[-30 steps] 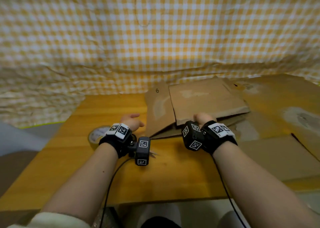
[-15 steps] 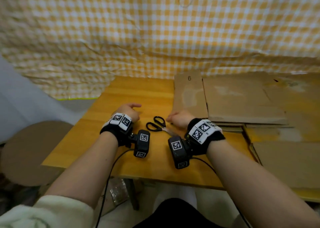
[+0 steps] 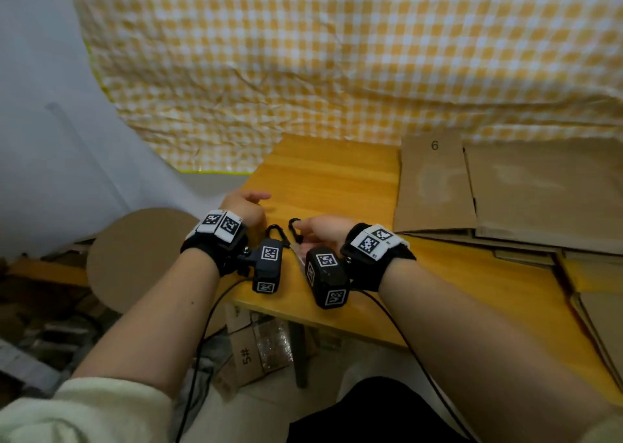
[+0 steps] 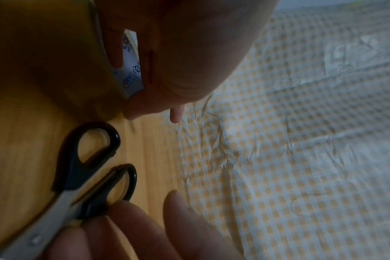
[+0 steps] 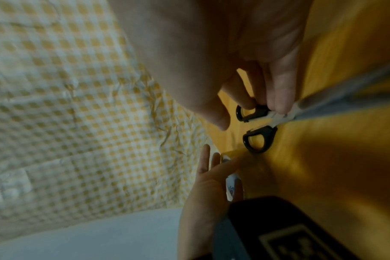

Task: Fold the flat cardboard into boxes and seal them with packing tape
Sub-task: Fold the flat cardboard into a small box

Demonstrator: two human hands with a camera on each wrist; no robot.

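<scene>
While our right hand pinches the scissors and our left hand grips the tape roll at nine o'clock on the desk, we judge box-folding comes next.

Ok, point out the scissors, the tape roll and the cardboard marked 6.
scissors [image 4: 96, 146]: left wrist view, on a black handle loop.
tape roll [image 4: 131, 70]: left wrist view, on the printed white core.
cardboard marked 6 [image 3: 435, 186]: head view, on the flap's face.

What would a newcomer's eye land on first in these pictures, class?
The black-handled scissors on the wooden table, pinched by the right hand. Beside them the left hand grips a tape roll. Flat cardboard lies stacked to the right.
</scene>
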